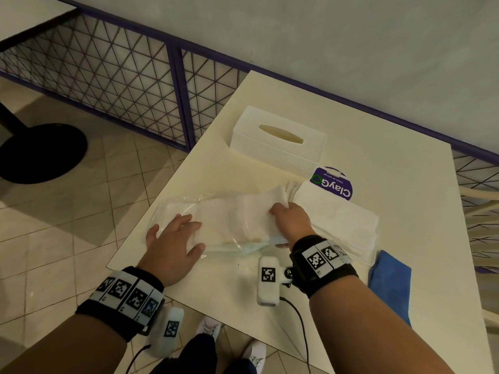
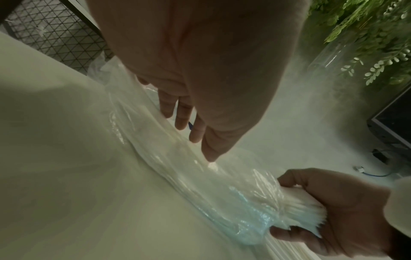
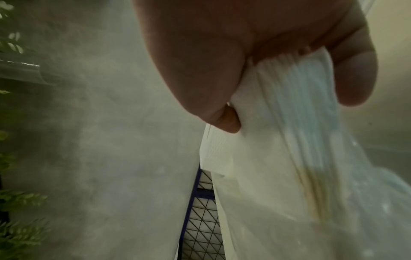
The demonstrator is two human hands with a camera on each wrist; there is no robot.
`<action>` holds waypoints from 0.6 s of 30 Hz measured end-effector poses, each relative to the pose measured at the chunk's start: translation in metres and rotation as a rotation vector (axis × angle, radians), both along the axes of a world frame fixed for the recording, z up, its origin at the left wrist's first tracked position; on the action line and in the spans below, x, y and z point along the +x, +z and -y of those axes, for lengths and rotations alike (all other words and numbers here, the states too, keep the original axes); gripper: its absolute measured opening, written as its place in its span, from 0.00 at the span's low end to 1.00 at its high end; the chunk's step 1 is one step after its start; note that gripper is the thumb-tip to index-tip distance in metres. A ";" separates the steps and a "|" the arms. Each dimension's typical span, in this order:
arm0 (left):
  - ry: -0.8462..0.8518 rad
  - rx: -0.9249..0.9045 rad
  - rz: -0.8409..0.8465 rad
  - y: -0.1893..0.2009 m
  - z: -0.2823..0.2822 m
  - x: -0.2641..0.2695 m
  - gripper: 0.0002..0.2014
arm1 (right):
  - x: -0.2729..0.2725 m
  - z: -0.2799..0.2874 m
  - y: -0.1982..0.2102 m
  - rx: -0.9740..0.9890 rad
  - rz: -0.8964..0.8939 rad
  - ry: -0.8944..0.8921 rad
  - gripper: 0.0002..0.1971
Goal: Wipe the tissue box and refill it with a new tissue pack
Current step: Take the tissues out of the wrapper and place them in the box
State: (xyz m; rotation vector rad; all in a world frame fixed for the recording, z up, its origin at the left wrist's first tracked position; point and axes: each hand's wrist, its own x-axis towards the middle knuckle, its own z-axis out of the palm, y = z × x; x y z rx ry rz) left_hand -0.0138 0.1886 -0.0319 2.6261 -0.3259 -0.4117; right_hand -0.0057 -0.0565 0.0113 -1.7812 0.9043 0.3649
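Observation:
The white tissue box (image 1: 278,139) with its oval slot stands at the table's far side. In front of it lies a tissue pack in a clear plastic wrapper (image 1: 213,225) (image 2: 177,158). My left hand (image 1: 186,233) (image 2: 184,121) presses flat on the wrapper's left end, fingers straight. My right hand (image 1: 289,217) (image 2: 333,207) (image 3: 266,52) grips the white tissue stack (image 2: 300,209) (image 3: 289,123) at the wrapper's right end, fingers and thumb curled round it. How much of the stack still sits inside the plastic is hard to tell.
Another white tissue stack (image 1: 340,214) lies just right of my right hand. A folded blue cloth (image 1: 388,276) sits at the near right, and a purple ClayGo label (image 1: 334,183) lies behind the stacks. A purple mesh fence (image 1: 135,85) runs along the table's left and back.

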 end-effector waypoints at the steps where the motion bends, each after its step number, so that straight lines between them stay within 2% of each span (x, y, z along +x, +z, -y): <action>1: -0.002 0.003 -0.003 0.001 0.000 0.000 0.24 | -0.002 0.004 0.001 -0.009 -0.011 0.009 0.12; 3: -0.006 0.011 -0.008 0.001 0.000 0.000 0.24 | -0.006 0.010 0.003 0.006 0.000 -0.035 0.09; 6: -0.011 0.021 -0.010 0.001 0.000 -0.001 0.23 | -0.012 0.012 0.007 0.132 -0.025 -0.097 0.09; 9: -0.016 0.026 -0.012 0.001 0.002 -0.003 0.22 | -0.016 0.012 0.006 0.174 -0.074 -0.083 0.16; 13: -0.026 0.041 -0.021 0.001 0.002 -0.004 0.23 | -0.021 0.015 0.009 0.125 -0.050 -0.021 0.10; 18: -0.017 0.075 -0.027 0.002 0.002 -0.004 0.23 | -0.033 0.039 0.021 -0.096 0.076 -0.017 0.10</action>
